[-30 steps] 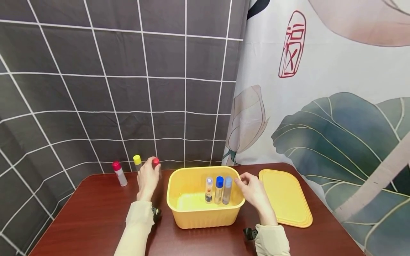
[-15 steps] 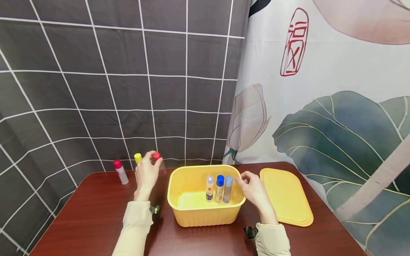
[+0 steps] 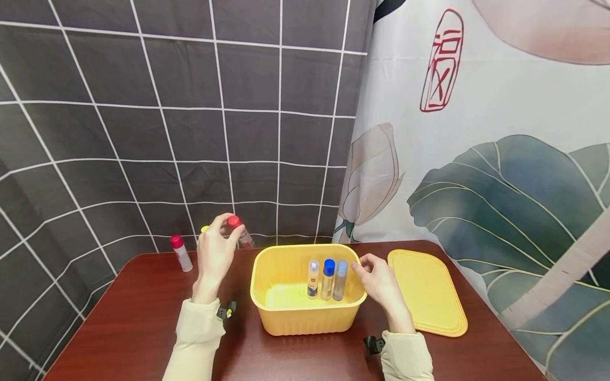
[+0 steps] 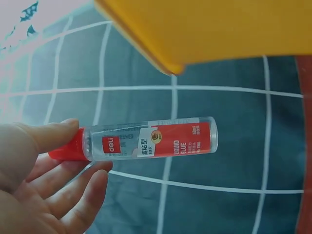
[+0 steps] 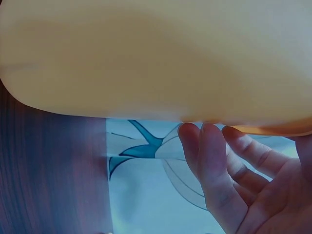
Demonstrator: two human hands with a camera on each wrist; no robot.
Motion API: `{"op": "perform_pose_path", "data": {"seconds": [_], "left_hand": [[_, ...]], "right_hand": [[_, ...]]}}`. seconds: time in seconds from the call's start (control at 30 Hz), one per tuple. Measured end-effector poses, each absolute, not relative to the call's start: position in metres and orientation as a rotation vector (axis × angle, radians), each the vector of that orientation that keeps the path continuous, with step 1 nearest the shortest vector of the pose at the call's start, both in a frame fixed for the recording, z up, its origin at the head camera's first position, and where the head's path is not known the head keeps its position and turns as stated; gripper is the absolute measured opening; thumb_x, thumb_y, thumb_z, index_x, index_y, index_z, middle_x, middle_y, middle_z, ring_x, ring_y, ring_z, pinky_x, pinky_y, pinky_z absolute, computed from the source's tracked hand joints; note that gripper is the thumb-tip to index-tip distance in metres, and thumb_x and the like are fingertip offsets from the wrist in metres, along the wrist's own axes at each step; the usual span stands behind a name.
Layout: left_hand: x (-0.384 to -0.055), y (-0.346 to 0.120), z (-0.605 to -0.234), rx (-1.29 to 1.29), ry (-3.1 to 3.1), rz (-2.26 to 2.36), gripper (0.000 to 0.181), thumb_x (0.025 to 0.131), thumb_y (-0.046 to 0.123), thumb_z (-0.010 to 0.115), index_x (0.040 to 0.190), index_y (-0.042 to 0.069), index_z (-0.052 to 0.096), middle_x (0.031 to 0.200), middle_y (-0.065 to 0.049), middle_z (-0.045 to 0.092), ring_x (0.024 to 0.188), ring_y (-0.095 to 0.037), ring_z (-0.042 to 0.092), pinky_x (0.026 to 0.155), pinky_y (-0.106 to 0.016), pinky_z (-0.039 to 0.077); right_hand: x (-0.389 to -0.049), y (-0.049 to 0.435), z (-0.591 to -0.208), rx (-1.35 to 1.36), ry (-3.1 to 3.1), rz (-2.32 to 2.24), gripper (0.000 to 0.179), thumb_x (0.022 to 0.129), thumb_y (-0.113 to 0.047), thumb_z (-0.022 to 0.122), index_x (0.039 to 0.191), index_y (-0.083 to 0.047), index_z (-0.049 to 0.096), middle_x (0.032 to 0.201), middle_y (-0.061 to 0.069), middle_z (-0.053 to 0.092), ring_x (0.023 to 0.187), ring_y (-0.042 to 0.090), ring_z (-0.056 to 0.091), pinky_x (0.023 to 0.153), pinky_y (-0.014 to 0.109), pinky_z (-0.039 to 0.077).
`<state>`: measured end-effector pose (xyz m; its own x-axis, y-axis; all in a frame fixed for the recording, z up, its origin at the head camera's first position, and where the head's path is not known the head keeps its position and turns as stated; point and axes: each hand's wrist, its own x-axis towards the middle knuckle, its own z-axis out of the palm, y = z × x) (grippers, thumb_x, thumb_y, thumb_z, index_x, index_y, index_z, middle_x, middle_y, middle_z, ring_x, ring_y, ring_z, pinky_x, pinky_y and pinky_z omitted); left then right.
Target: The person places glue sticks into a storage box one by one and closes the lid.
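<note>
My left hand [image 3: 215, 256] pinches the red cap of a clear liquid glue bottle [image 4: 151, 139] with a red label. The bottle is raised above the back of the table, tilted, left of the yellow plastic bin [image 3: 310, 321]. My right hand [image 3: 379, 280] grips the bin's right rim; its fingertips lie against the outer wall in the right wrist view. Inside the bin, a white-capped glue bottle [image 3: 312, 280], a blue-capped one [image 3: 327, 283] and a light-blue-capped one [image 3: 340, 283] stand upright side by side at the right.
A red-capped white bottle [image 3: 182, 255] stands at the back left of the brown table [image 3: 128, 317]. A yellow cap [image 3: 204, 229] shows behind my left hand. Right of the bin lies a flat yellow lid [image 3: 426, 291]. Patterned curtains [image 3: 190, 132] hang behind the table.
My left hand has lifted the red-capped glue bottle off the table, and it has tilted. The right hand stays at the bin's rim. The view has shifted slightly.
</note>
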<state>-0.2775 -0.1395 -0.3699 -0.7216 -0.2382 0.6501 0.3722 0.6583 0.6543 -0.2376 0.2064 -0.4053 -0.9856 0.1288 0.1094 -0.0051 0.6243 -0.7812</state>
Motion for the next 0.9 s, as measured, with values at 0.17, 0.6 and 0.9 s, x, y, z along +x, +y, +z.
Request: {"op": "perform_pose_path", "data": {"seconds": [0.17,0.6,0.9], "left_hand": [[-0.265,-0.134,-0.359,-0.161,-2.104,-1.081,0.035,0.083,0.017,0.08,0.113,0.005,0.068,0.098,-0.015,0.073,0.088,-0.031,0.071,0.074,-0.046,0.056],[-0.239,-0.109,-0.347,-0.388,-2.161,-1.172,0.039,0.077,0.015,0.084,0.113,0.009,0.068,0.093,-0.006,0.073,0.082,-0.021,0.07,0.075,-0.039,0.057],[-0.234,-0.088,-0.346,-0.519,-2.294,-1.16,0.036,0.078,0.015,0.084,0.111,0.011,0.069,0.092,0.0,0.071,0.081,-0.014,0.068,0.071,-0.032,0.057]], "right_hand": [[-0.238,0.207,-0.406,-0.102,-2.696,1.285,0.02,0.095,-0.024,0.064,0.101,-0.004,0.063,0.073,0.007,0.051,0.065,0.021,0.051,0.056,0.03,0.045],[-0.239,0.205,-0.404,-0.085,-2.698,1.28,0.02,0.095,-0.023,0.064,0.1,-0.004,0.064,0.07,0.006,0.05,0.063,0.02,0.05,0.055,0.03,0.045],[-0.238,0.203,-0.406,-0.101,-2.684,1.266,0.019,0.095,-0.023,0.065,0.097,-0.004,0.064,0.07,0.007,0.05,0.064,0.021,0.05,0.056,0.029,0.044]]}}
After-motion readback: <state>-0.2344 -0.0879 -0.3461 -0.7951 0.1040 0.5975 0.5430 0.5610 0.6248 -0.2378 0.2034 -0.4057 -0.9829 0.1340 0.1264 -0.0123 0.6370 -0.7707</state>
